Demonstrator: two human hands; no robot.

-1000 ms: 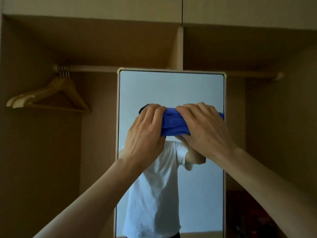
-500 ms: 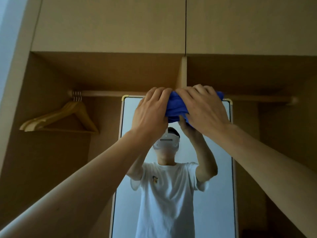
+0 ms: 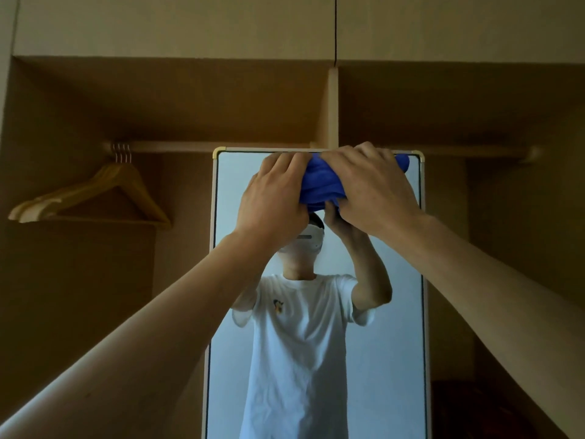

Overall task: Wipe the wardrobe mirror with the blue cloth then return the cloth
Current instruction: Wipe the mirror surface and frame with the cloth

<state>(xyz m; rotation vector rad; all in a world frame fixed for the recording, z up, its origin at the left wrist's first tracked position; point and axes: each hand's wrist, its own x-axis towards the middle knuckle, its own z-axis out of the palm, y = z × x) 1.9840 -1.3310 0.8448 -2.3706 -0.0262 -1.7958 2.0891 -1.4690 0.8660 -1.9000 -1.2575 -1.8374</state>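
A tall wardrobe mirror (image 3: 395, 280) with a thin pale frame stands inside the open wardrobe. The bunched blue cloth (image 3: 321, 182) is pressed against the glass just under the mirror's top edge. My left hand (image 3: 273, 199) grips the cloth's left part with curled fingers. My right hand (image 3: 370, 188) covers and grips its right part, with a blue end sticking out past the fingers at the upper right. The mirror reflects a person in a white T-shirt with raised arms.
A wooden hanging rail (image 3: 221, 146) runs behind the mirror's top. Several wooden hangers (image 3: 91, 201) hang at its left end. A vertical divider panel (image 3: 332, 106) splits the wardrobe above the mirror. Closed upper cabinet doors (image 3: 177, 23) span the top.
Both hands have carried the cloth up the glass from mid-height to the mirror's top edge. The view has tilted upward with them.
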